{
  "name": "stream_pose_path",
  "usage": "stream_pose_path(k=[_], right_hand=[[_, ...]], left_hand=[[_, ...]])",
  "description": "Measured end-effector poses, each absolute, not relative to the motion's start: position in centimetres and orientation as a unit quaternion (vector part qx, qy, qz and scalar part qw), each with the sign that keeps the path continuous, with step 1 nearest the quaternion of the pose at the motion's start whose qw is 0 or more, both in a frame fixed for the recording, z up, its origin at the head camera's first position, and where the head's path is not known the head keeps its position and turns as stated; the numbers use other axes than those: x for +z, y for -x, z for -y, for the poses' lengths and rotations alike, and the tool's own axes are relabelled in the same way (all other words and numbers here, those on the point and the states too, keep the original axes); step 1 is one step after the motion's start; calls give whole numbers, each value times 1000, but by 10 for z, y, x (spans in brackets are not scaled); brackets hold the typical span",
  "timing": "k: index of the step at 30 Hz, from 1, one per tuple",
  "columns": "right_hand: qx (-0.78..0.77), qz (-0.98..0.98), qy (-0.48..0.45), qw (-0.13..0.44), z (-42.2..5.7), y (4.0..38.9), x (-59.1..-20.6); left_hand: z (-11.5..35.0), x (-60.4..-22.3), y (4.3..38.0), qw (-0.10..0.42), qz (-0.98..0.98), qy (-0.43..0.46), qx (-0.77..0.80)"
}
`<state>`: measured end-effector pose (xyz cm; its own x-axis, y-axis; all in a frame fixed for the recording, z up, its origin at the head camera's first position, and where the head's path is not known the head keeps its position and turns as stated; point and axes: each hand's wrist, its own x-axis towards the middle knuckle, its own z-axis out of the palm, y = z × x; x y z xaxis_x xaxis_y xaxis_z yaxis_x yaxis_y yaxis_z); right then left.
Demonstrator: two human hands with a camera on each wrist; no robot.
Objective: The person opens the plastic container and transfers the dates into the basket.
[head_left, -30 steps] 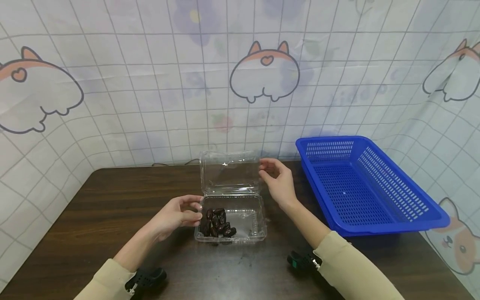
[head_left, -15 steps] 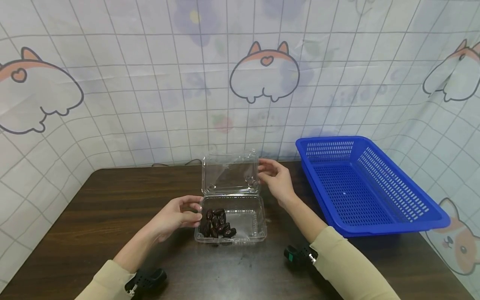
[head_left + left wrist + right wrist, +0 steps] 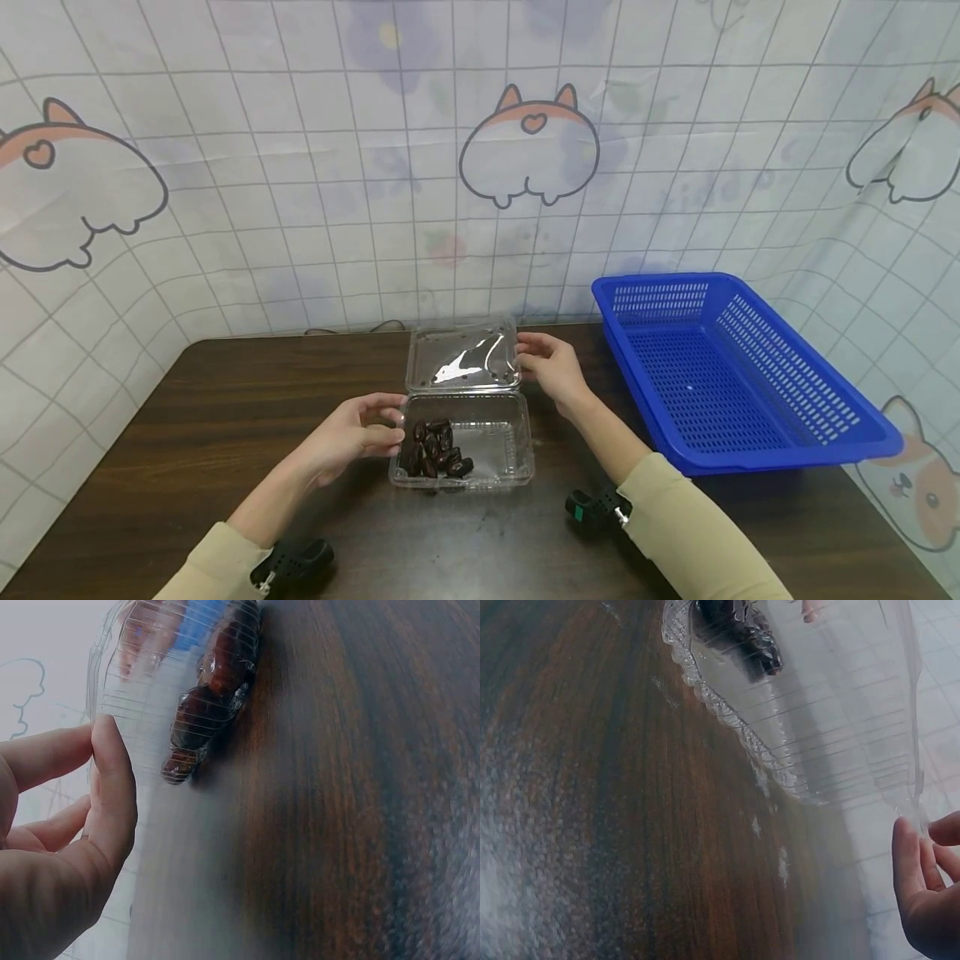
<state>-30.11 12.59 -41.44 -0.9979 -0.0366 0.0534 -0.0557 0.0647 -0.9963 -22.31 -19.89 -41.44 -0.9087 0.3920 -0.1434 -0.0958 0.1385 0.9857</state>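
A clear plastic clamshell box [image 3: 487,479] lies opened out on the dark wooden table, with several dark brown dates [image 3: 432,446] grouped in the left half of its base. My left hand [image 3: 347,433] pinches the base's left rim between thumb and fingers; in the left wrist view the thumb and index fingertip meet at that rim, with dates [image 3: 199,716] showing through the wall. At the right edge of the lid [image 3: 450,358], my right hand [image 3: 555,371] holds the thin plastic between thumb and fingers. The lid leans back from the hinge, away from me.
A large blue plastic basket [image 3: 652,400] stands on the right of the table [image 3: 225,400]. Behind the table hangs a white gridded cloth [image 3: 337,208] with cartoon prints. A thin dark cable [image 3: 386,323] lies along the table's back edge.
The lid has tipped farther back and down toward the table, and my right hand has gone slightly lower with it. My left hand stays at the base's left rim.
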Motion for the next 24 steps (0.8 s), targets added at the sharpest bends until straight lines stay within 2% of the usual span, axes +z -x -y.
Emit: stream_pose_path(k=[9, 24], right_hand=[[708, 706, -13, -25, -126, 304, -420], [673, 739, -14, -30, -129, 299, -424]], left_hand=[[199, -415, 223, 196, -716, -92, 664], [198, -415, 223, 196, -722, -93, 657]])
